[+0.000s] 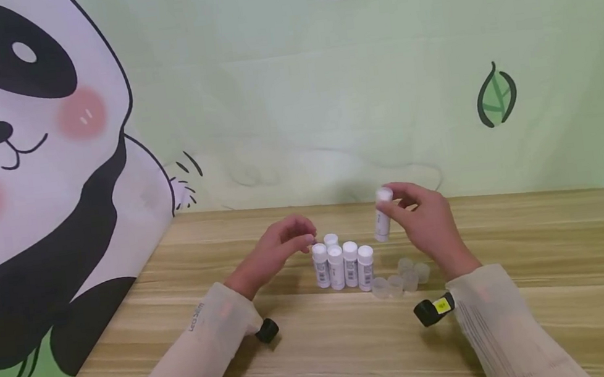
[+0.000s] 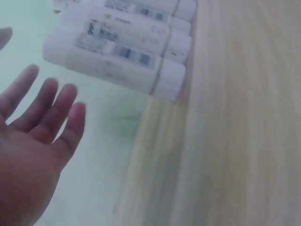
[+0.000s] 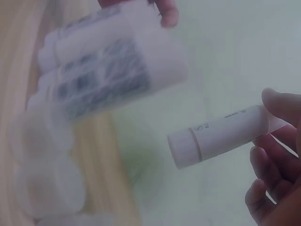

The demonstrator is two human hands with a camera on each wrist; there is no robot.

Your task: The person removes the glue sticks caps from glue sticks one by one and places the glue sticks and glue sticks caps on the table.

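Observation:
My right hand [image 1: 425,218] pinches a white cylindrical tube [image 1: 382,224] upright between thumb and fingers, raised beyond the row. Small print and a seam near the lower end show on this tube [image 3: 225,134] in the right wrist view. Several matching white tubes [image 1: 350,265] with barcode labels stand close together, mostly in a row. My left hand [image 1: 281,247] hovers by the left end of that group, its fingers loosely bent and holding nothing. Seen from the left wrist, the fingers of that hand [image 2: 40,132] are spread apart, short of the nearest tube [image 2: 117,66].
Several small translucent cups [image 1: 395,285] sit on the wood-grain table [image 1: 343,352] at the right end of the tubes, near my right wrist. Behind the table's far edge hangs a pale green backdrop [image 1: 292,102] with a panda and leaves printed on it.

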